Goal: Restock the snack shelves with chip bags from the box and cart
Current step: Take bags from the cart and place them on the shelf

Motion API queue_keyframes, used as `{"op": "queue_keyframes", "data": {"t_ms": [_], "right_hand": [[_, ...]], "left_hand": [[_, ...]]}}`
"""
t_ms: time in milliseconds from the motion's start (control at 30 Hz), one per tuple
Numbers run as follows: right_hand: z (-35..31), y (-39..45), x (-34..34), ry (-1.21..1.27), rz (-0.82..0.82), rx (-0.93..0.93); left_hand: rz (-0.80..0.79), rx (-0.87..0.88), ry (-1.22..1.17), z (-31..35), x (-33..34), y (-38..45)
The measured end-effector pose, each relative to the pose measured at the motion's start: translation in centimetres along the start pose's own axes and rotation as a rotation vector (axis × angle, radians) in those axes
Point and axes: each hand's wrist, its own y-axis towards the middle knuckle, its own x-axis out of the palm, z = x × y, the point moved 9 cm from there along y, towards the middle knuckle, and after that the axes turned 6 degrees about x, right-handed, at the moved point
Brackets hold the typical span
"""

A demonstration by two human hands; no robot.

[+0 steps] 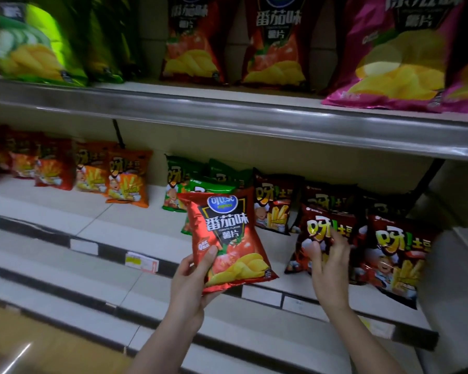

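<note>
1. Left hand (pixel 189 282) grips a shiny red tomato-flavour chip bag (pixel 227 238) by its bottom corner, held upright just off the lower white shelf (pixel 135 220).
2. Right hand (pixel 327 265) pinches a dark maroon fries-snack bag (pixel 322 225) standing on that shelf.

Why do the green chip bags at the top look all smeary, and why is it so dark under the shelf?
In the head view, the green bags at the top left are smeared by motion blur, while the red bag in the left hand is sharp. The upper shelf shades the small bags below it, and its metal edge shows glare.
</note>
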Motion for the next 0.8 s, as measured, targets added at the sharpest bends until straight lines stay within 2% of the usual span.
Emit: {"op": "queue_keyframes", "data": {"t_ms": [67,200,267,400,533,700,800], "right_hand": [[-3.9,-1.3,2.6,0.054,-0.182,-0.035],[-9.9,-5.9,9.8,0.209,-0.787,0.207],[-12.5,-8.3,12.0,0.259,-0.929,0.191],[-16.3,-12.0,14.8,0.326,-0.960,0.159],[-20.9,-15.0,16.9,0.400,-0.987,0.098],[-26.9,-16.7,17.8,0.449,-1.035,0.004],[-29.8,-16.2,16.7,0.471,-0.994,-0.035]], "left_hand": [[0.002,0.006,0.004,0.2,-0.8,-0.7],[0.020,0.020,0.032,0.8,-3.2,-2.5],[0.053,0.048,0.059,1.6,-5.3,-3.7],[0.130,0.144,0.211,5.3,-11.1,-6.0],[0.138,0.215,0.345,9.5,-15.1,-7.9],[0.101,0.350,0.395,15.0,-16.3,-10.1],[0.129,0.427,0.382,17.9,-16.1,-10.7]]}}
